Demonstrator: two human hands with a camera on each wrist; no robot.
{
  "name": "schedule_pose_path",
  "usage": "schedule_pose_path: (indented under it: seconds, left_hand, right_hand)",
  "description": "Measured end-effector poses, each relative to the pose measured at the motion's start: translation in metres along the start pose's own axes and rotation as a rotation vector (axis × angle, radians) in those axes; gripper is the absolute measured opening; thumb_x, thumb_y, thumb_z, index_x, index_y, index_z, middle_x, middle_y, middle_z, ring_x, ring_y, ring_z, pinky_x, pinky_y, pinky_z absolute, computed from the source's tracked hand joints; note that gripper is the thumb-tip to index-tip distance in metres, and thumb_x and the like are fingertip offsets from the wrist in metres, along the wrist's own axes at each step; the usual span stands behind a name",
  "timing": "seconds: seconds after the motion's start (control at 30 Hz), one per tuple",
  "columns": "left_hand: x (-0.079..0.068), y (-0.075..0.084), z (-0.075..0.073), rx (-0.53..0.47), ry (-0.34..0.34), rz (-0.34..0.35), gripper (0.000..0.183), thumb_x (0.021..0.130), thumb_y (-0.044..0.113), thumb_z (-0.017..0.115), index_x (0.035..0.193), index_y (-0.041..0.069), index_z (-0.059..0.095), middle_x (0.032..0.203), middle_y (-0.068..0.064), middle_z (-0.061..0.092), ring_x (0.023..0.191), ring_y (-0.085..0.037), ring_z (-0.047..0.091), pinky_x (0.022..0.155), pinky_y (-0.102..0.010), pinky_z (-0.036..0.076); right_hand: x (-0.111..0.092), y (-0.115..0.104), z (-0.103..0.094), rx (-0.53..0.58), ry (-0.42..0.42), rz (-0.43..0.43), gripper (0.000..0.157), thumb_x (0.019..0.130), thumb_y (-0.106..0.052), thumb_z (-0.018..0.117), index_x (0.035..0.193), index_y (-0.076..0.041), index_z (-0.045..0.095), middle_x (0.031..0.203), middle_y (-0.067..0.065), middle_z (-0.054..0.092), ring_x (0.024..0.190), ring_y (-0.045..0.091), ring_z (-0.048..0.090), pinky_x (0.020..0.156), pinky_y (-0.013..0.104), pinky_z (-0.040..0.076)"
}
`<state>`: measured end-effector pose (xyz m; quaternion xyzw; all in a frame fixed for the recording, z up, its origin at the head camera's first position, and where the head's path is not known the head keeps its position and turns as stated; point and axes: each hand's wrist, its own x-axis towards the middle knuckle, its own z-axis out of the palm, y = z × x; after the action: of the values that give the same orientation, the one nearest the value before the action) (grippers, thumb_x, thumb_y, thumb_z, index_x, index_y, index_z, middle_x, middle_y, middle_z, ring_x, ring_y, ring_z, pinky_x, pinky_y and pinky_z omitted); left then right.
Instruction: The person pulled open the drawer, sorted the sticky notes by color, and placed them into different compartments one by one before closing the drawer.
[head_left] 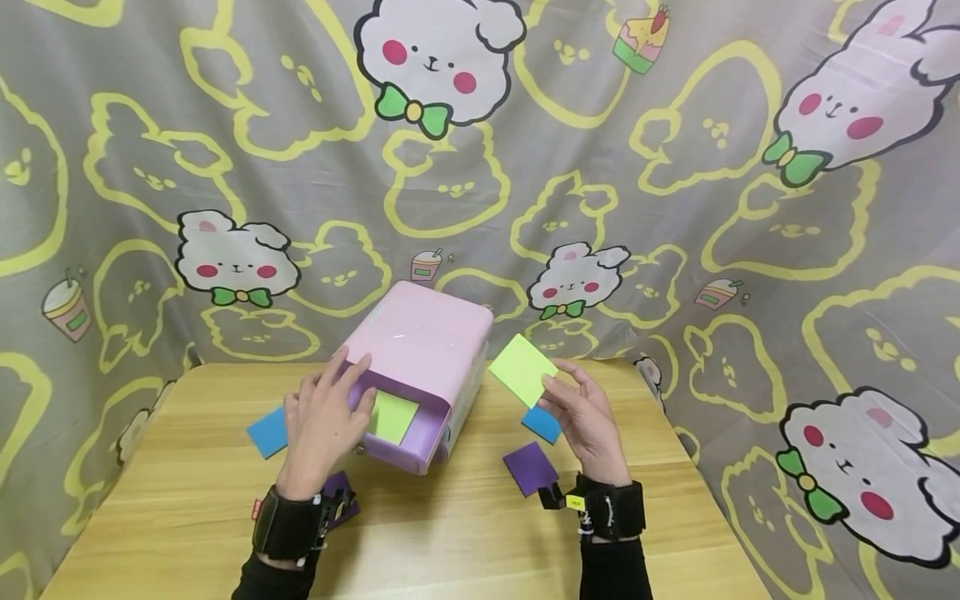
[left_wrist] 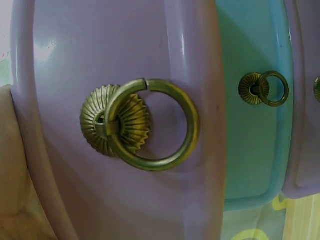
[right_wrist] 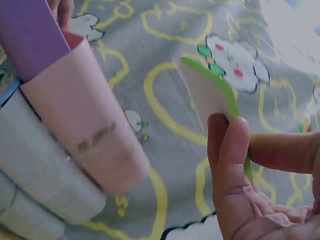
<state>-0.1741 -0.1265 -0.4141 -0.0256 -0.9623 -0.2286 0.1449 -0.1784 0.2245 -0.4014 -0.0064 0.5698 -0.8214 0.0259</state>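
My right hand (head_left: 588, 417) pinches a yellow-green sticky note pad (head_left: 520, 367) between thumb and fingers, right of a small pink drawer cabinet (head_left: 427, 333). In the right wrist view the pad (right_wrist: 212, 92) is tilted, its pale underside showing. The cabinet's top drawer (head_left: 423, 442), purple, is pulled out, and another yellow-green pad (head_left: 393, 417) lies inside. My left hand (head_left: 322, 425) rests with spread fingers at the cabinet's front top edge, its thumb over the drawer's left side. A brass ring handle (left_wrist: 150, 125) hangs on the purple drawer front in the left wrist view.
Right of the cabinet lie a blue pad (head_left: 542, 425) and a purple pad (head_left: 531, 468) on the wooden table (head_left: 450, 550). Another blue pad (head_left: 268, 433) is at the left, and a purple pad (head_left: 341, 500) is partly hidden by the left wrist. A patterned curtain (head_left: 465, 200) surrounds the table.
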Motion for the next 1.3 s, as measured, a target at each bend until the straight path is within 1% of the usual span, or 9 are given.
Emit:
schedule_pose_path:
  seconds: [0.13, 0.3, 0.57, 0.73, 0.87, 1.0, 1.1, 1.23, 1.3]
  left_hand:
    - [0.000, 0.000, 0.000, -0.002, -0.002, 0.000, 0.053, 0.101, 0.036, 0.054, 0.152, 0.025, 0.047, 0.167, -0.013, 0.031, 0.133, -0.057, 0.044, 0.094, -0.068, 0.036]
    - [0.000, 0.000, 0.000, -0.008, 0.001, 0.002, 0.052, 0.102, 0.037, 0.053, 0.152, 0.025, 0.047, 0.167, -0.013, 0.031, 0.133, -0.056, 0.043, 0.095, -0.069, 0.035]
    - [-0.002, -0.001, 0.000, -0.010, 0.002, 0.002, 0.052, 0.102, 0.038, 0.052, 0.152, 0.025, 0.048, 0.167, -0.013, 0.031, 0.134, -0.057, 0.043, 0.095, -0.069, 0.034]
    - [-0.002, 0.000, 0.000, -0.010, 0.015, 0.011, 0.051, 0.103, 0.039, 0.052, 0.151, 0.024, 0.048, 0.166, -0.013, 0.032, 0.132, -0.057, 0.045, 0.093, -0.067, 0.035]
    - [-0.002, -0.001, 0.000, -0.007, 0.008, 0.006, 0.050, 0.104, 0.039, 0.049, 0.152, 0.024, 0.048, 0.167, -0.013, 0.032, 0.132, -0.056, 0.045, 0.093, -0.066, 0.035]
    - [-0.002, -0.001, 0.001, -0.018, 0.004, 0.004, 0.048, 0.106, 0.041, 0.044, 0.152, 0.025, 0.048, 0.167, -0.012, 0.031, 0.132, -0.056, 0.044, 0.094, -0.067, 0.034]
    - [-0.003, -0.001, 0.001, -0.028, 0.006, 0.000, 0.047, 0.108, 0.041, 0.040, 0.152, 0.025, 0.048, 0.167, -0.011, 0.031, 0.133, -0.056, 0.044, 0.095, -0.068, 0.034]
    - [-0.003, -0.001, 0.001, -0.038, 0.004, -0.003, 0.047, 0.109, 0.042, 0.036, 0.152, 0.025, 0.048, 0.167, -0.011, 0.031, 0.134, -0.056, 0.043, 0.096, -0.069, 0.033]
    - [-0.003, 0.000, 0.001, -0.042, 0.005, 0.000, 0.048, 0.109, 0.043, 0.035, 0.151, 0.025, 0.048, 0.167, -0.011, 0.031, 0.134, -0.056, 0.043, 0.096, -0.068, 0.033]
  right_hand:
    - [-0.002, -0.005, 0.019, -0.057, 0.013, -0.060, 0.035, 0.098, -0.007, 0.065, 0.130, -0.009, 0.051, 0.087, -0.007, 0.078, 0.076, 0.008, 0.073, 0.070, 0.019, 0.059]
    - [0.000, -0.001, 0.038, -0.096, 0.010, -0.105, 0.032, 0.097, -0.004, 0.065, 0.127, -0.006, 0.053, 0.082, -0.004, 0.077, 0.073, 0.009, 0.072, 0.071, 0.021, 0.060]
    - [-0.004, 0.011, 0.069, -0.193, 0.001, -0.103, 0.035, 0.097, -0.003, 0.066, 0.129, -0.002, 0.054, 0.086, -0.002, 0.077, 0.079, 0.012, 0.074, 0.076, 0.026, 0.062]
    - [-0.005, 0.018, 0.082, -0.264, -0.020, -0.120, 0.032, 0.097, -0.006, 0.066, 0.128, -0.006, 0.057, 0.083, -0.001, 0.075, 0.078, 0.016, 0.073, 0.082, 0.037, 0.062]
    - [-0.006, 0.024, 0.092, -0.323, -0.041, -0.141, 0.033, 0.097, -0.007, 0.065, 0.130, -0.006, 0.057, 0.081, 0.006, 0.073, 0.072, 0.017, 0.072, 0.082, 0.039, 0.062]
    - [-0.007, 0.030, 0.101, -0.373, -0.077, -0.193, 0.031, 0.098, -0.006, 0.064, 0.128, -0.003, 0.057, 0.086, 0.024, 0.072, 0.072, 0.016, 0.073, 0.081, 0.043, 0.062]
    - [-0.007, 0.034, 0.107, -0.409, -0.118, -0.234, 0.028, 0.099, -0.005, 0.062, 0.126, -0.002, 0.058, 0.092, 0.032, 0.071, 0.075, 0.019, 0.073, 0.082, 0.042, 0.062]
    - [-0.006, 0.041, 0.114, -0.447, -0.156, -0.259, 0.023, 0.100, -0.006, 0.061, 0.122, -0.001, 0.060, 0.097, 0.029, 0.074, 0.076, 0.019, 0.073, 0.079, 0.033, 0.062]
    - [-0.005, 0.045, 0.118, -0.450, -0.173, -0.259, 0.022, 0.100, -0.005, 0.061, 0.120, 0.001, 0.060, 0.098, 0.029, 0.074, 0.076, 0.020, 0.073, 0.077, 0.033, 0.062]
